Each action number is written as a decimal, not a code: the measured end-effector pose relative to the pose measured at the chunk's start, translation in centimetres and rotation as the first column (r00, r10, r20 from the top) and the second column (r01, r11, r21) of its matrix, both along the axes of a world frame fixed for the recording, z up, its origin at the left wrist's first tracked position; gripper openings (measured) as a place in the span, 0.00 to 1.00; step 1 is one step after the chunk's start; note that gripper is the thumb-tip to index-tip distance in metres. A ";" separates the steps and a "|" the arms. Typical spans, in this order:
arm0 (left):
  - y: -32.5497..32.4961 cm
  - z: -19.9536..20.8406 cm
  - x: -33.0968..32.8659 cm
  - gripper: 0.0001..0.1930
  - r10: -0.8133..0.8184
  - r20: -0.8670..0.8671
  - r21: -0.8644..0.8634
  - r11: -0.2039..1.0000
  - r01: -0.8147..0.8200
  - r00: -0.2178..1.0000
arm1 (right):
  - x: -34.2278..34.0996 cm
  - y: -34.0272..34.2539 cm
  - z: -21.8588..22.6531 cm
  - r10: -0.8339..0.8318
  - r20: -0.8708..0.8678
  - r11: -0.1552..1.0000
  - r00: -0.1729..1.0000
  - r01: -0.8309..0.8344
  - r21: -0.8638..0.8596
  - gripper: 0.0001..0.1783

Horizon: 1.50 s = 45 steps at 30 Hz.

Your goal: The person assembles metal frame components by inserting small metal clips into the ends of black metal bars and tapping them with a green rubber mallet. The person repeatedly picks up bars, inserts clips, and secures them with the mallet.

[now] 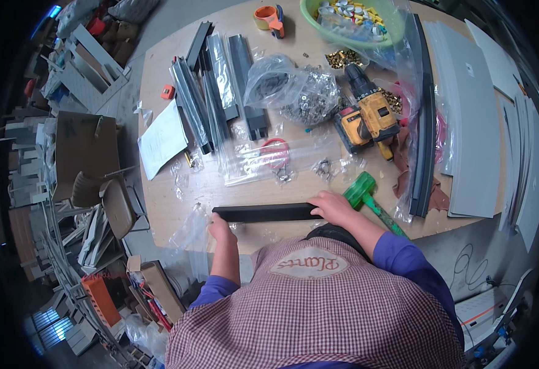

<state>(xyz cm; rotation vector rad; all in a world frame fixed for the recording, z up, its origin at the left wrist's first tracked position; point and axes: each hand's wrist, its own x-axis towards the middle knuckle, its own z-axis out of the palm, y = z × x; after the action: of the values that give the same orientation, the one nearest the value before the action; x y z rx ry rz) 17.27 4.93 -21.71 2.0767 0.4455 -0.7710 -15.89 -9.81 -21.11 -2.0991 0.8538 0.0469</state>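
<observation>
A long black strip, like a profile or rail (266,213), lies crosswise close to the near edge of the table. My left hand (220,227) grips its left end, fingers closed. My right hand (332,206) is closed around the right end. Next to my left forearm a clear plastic bag (189,230) hangs over the table edge. Just right of my right hand lies a green mallet (368,198), its handle slanting toward me. Beyond the strip are clear plastic sleeves (251,169) and red-handled scissors (275,152).
Grey profiles (245,86) lie at the back left beside a paper sheet (162,141). A yellow cordless drill (368,114) sits near bagged metal fittings (312,95). A green basin (355,24) stands behind. Grey panels (469,123) line the right; a chair (113,200) stands left.
</observation>
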 end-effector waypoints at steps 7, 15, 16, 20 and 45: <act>-4.3 4.1 -7.7 0.25 -0.741 0.635 0.430 0.574 0.697 0.219 | 0.9 -1.3 -0.6 -0.201 0.024 0.876 0.979 0.191 -0.443 0.09; -7.5 5.3 -12.5 0.17 -0.867 0.493 0.135 0.157 0.978 0.071 | 0.0 -5.0 -0.8 -0.480 -0.042 0.841 0.876 0.446 -0.306 0.11; -7.4 5.2 -12.5 0.18 -0.864 0.504 0.134 0.055 0.989 -0.020 | -0.2 -5.0 -0.5 -0.481 -0.003 0.844 0.877 0.462 -0.271 0.12; -7.2 4.2 -13.0 0.22 -0.766 0.533 0.164 -0.323 0.932 -0.359 | -0.3 -4.5 0.4 -0.506 0.039 0.794 0.861 0.484 -0.367 0.13; -1.2 17.6 -10.2 0.40 -0.852 0.522 0.068 0.102 0.992 0.052 | -2.3 -0.4 13.9 -0.672 0.378 0.736 0.637 0.518 0.436 0.12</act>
<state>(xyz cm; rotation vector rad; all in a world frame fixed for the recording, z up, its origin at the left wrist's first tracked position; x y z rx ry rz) 7.06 3.77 -4.08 1.9011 -1.5050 -0.9119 -18.19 -10.18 -7.19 -1.3446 1.0880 -0.6911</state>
